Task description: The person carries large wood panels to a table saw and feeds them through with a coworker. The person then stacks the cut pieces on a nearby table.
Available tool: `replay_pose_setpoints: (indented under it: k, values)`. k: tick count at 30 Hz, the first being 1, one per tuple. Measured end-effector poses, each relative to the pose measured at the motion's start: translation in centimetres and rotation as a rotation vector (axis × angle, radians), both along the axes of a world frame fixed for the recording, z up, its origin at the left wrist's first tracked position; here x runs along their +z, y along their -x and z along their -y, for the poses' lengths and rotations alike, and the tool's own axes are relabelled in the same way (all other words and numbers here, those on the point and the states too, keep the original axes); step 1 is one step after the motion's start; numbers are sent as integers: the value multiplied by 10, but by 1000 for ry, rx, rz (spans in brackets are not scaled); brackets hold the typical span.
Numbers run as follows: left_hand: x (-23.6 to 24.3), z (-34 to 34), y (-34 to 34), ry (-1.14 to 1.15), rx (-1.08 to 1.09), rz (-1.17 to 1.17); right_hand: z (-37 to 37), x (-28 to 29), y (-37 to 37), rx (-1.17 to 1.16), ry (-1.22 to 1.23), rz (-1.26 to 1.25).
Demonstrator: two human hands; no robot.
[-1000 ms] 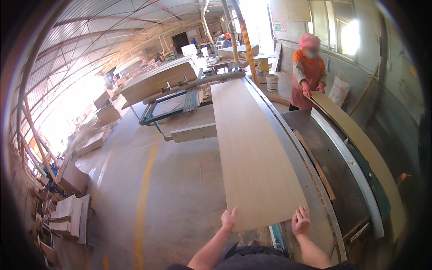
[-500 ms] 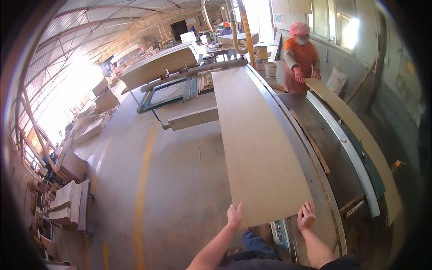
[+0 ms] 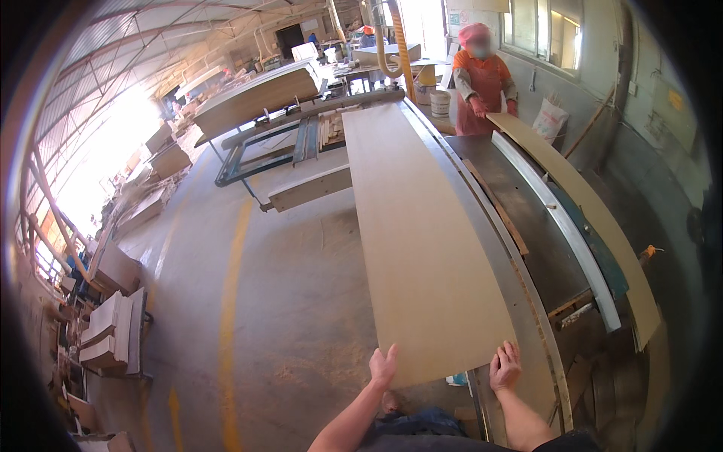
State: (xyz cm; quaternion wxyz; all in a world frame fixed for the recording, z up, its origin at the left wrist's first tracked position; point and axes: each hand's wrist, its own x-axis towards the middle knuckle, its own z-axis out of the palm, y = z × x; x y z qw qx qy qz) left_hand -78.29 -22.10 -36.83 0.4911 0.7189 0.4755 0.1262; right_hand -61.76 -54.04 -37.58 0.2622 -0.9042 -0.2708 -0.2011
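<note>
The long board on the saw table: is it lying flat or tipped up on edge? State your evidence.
Flat. The long board shows its broad pale face upward along the saw table, with the left hand and right hand on its near end.

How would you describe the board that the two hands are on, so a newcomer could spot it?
Find the long saw table on the right. Along its left side lies a long pale board, left hand and right hand at its near end. It is far wider than the narrow strip at the right.

This is a woodworking shop under a corrugated metal roof. Ahead of the hands runs a long panel saw table carrying a pale board. Stacks of cut boards stand far left of them, with sawdust on the concrete floor.
</note>
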Motion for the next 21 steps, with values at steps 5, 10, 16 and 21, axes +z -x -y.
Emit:
replay_pose_setpoints:
  k: [5, 10, 16, 21]
  values:
    - [-22, 22, 29, 5, -34, 3, 31, -1, 28, 5, -6, 30]
    - [-29, 48, 67, -84, -7, -24, 62, 0, 67, 5, -19, 21]
    - [-28, 69, 103, -90, 5, 70, 84, 3, 104, -7, -73, 25]
    - [-37, 99, 127, -125, -18, 17, 118, 6, 139, -27, -86, 27]
